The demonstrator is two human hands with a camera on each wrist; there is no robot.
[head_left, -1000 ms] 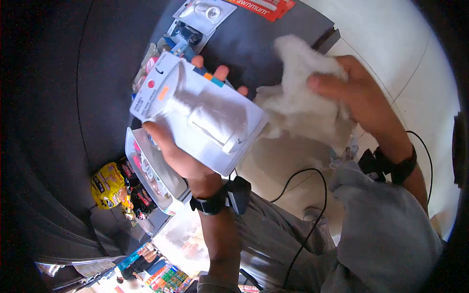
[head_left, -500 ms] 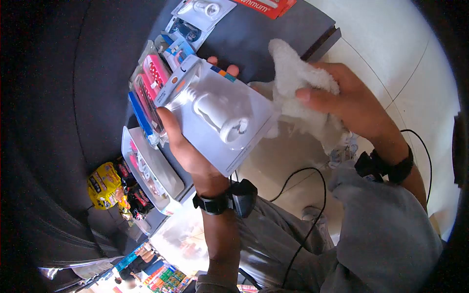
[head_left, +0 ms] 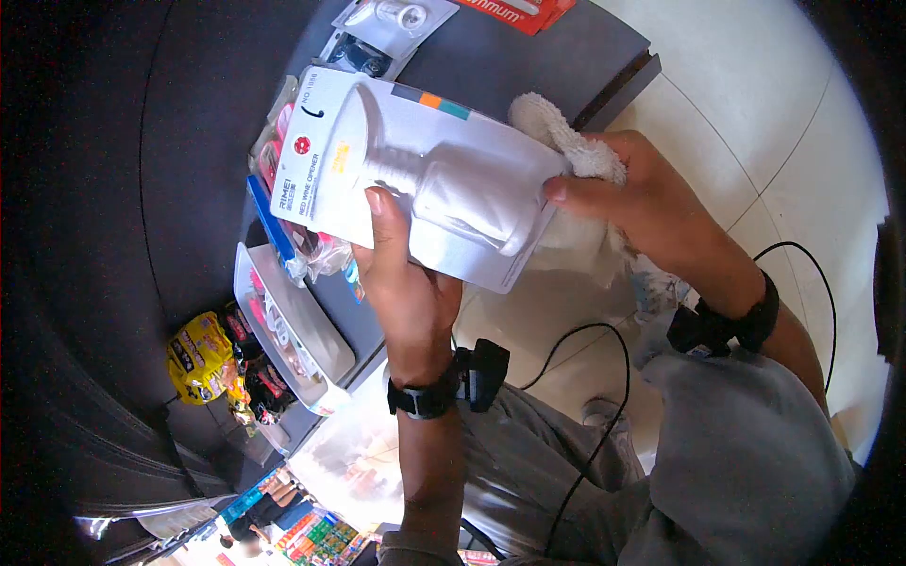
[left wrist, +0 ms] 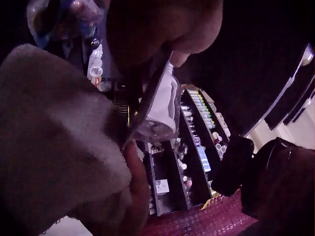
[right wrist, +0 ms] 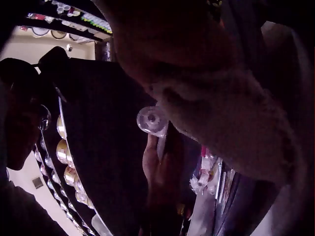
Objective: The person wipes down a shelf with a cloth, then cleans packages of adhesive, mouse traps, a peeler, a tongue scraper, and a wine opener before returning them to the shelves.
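Pack (head_left: pixel 453 179) turned label-up, reads RIMEI RED WINE OPENER, left hand (head_left: pixel 401 292) gripping it, right hand (head_left: pixel 651 208) clutching cloth (head_left: pixel 552 127)

The left hand (head_left: pixel 401 283) stood on an upright forearm, its thumb stretched flat over the front of a packet (head_left: pixel 491 160) and its fingers hidden behind it. The right hand (head_left: pixel 661 203), just beside, curled its fingers round a cloth (head_left: pixel 545 118), with the thumb pointing towards the left fingers.

Your pack (head_left: pixel 453 184): white card, black print, red dot, orange-and-teal strip on one edge.
Your cloth (head_left: pixel 559 132): white, plain.
Shelf (head_left: pixel 510 66): dark grey.
Floor (head_left: pixel 755 104): cream tiles, thin dark joints.
Your wrist straps (head_left: pixel 420 398): black.
Your sleeve (head_left: pixel 746 453): grey.
Packets (head_left: pixel 198 357) by the shelf: yellow.
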